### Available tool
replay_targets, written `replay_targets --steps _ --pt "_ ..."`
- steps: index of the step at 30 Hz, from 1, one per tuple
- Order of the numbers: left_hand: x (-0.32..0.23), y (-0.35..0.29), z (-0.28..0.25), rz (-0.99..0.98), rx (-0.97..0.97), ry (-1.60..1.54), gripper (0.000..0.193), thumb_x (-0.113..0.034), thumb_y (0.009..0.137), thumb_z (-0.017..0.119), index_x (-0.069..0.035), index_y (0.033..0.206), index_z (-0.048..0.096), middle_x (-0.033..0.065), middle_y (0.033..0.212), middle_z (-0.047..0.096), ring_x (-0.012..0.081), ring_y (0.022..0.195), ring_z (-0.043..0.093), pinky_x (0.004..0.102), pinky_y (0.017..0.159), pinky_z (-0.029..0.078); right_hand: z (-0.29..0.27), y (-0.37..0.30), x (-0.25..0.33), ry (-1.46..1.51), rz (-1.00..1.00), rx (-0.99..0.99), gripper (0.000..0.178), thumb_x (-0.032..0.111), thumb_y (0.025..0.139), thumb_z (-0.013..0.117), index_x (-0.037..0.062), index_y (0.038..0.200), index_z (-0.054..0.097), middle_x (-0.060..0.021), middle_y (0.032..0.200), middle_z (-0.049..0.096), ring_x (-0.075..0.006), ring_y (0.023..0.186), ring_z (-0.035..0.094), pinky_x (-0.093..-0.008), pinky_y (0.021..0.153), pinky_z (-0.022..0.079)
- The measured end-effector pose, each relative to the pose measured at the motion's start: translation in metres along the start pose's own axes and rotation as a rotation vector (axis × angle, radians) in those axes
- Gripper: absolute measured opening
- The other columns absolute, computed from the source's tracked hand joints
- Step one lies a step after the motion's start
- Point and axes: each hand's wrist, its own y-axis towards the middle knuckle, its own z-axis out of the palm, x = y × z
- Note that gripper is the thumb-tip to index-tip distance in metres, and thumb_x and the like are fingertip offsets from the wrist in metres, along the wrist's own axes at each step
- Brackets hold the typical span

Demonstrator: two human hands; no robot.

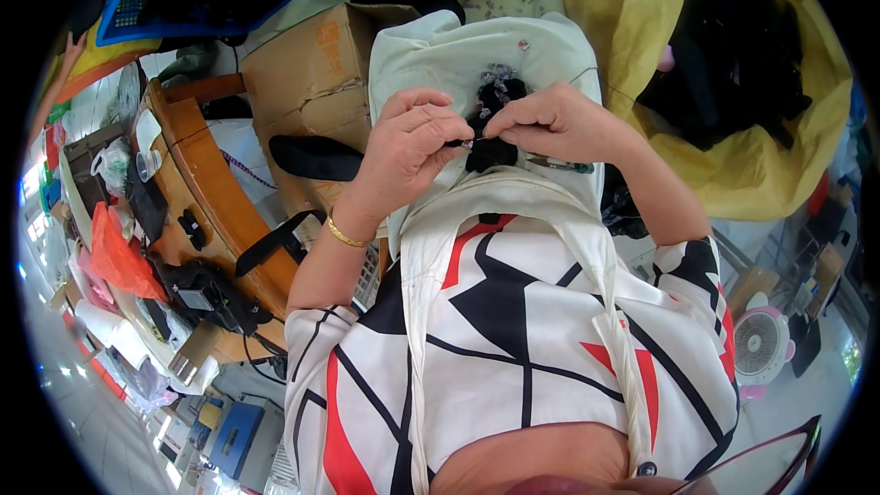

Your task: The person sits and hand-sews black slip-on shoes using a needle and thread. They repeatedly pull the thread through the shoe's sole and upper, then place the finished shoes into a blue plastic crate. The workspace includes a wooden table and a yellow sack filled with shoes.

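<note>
- Where the two hands meet, a small black trim piece (489, 151) is pinched between the closed fingertips (456, 137) of the left hand (408, 142) and those of the right hand (550, 121).
- The trim is held over a pale cloth (440, 60) spread across the lap, just below a dark beaded patch (500, 84).
- A thin tool (559, 164) is seen lying on the cloth just under the right hand.
- A gold bangle (345, 236) is worn on the left wrist.
- A cardboard box (307, 69) is seen beside the cloth, to the left.
- A wooden table (215, 188) with a black machine (206, 293) stands farther left.
- A yellow sack (733, 160) of dark cloth lies to the right, and a small pink fan (759, 341) stands below it.
</note>
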Motion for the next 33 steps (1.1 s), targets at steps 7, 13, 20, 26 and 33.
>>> replay_targets --steps 7,13,20,26,33 --pt "0.001 -0.005 0.003 -0.014 -0.010 -0.074 0.025 -0.005 0.074 0.077 -0.009 0.097 0.069 0.0016 0.099 0.071 0.0288 0.105 0.060 0.0371 0.093 0.048 0.006 0.003 -0.006 0.068 0.013 0.039 0.015 0.005 0.092 0.061 0.0047 0.105 0.069 -0.0067 0.089 0.071 -0.0169 0.075 0.062 -0.0289 0.073 0.050" --pt "0.004 -0.011 0.011 -0.035 -0.051 -0.220 0.022 -0.005 0.077 0.077 -0.009 0.098 0.069 0.0016 0.101 0.071 0.0278 0.105 0.059 0.0372 0.093 0.048 0.017 0.003 -0.008 0.259 0.054 0.046 0.010 0.007 0.096 0.060 0.0052 0.104 0.066 -0.0021 0.091 0.069 -0.0115 0.079 0.059 -0.0280 0.075 0.050" --pt "0.007 -0.012 0.021 -0.024 -0.104 -0.247 0.022 -0.005 0.077 0.077 -0.009 0.097 0.069 0.0016 0.100 0.071 0.0273 0.100 0.062 0.0381 0.093 0.048 0.021 0.003 -0.009 0.207 0.053 0.026 0.008 0.006 0.096 0.059 0.0055 0.103 0.064 -0.0014 0.083 0.063 -0.0105 0.075 0.054 -0.0254 0.072 0.048" --pt "0.004 -0.006 0.020 0.001 -0.100 -0.213 0.024 -0.003 0.073 0.076 -0.010 0.094 0.067 0.0025 0.095 0.070 0.0241 0.096 0.064 0.0392 0.093 0.047 0.013 0.004 -0.010 0.139 0.124 0.072 0.008 0.009 0.095 0.061 0.0067 0.102 0.064 -0.0041 0.086 0.064 -0.0139 0.075 0.058 -0.0279 0.071 0.049" --pt "0.007 -0.013 0.021 -0.005 -0.092 -0.247 0.025 -0.003 0.077 0.078 -0.011 0.099 0.068 0.0016 0.101 0.070 0.0260 0.099 0.063 0.0384 0.092 0.049 0.010 0.000 -0.014 0.238 0.125 0.125 0.011 0.009 0.097 0.061 0.0088 0.106 0.067 -0.0020 0.088 0.066 -0.0114 0.079 0.059 -0.0260 0.074 0.049"
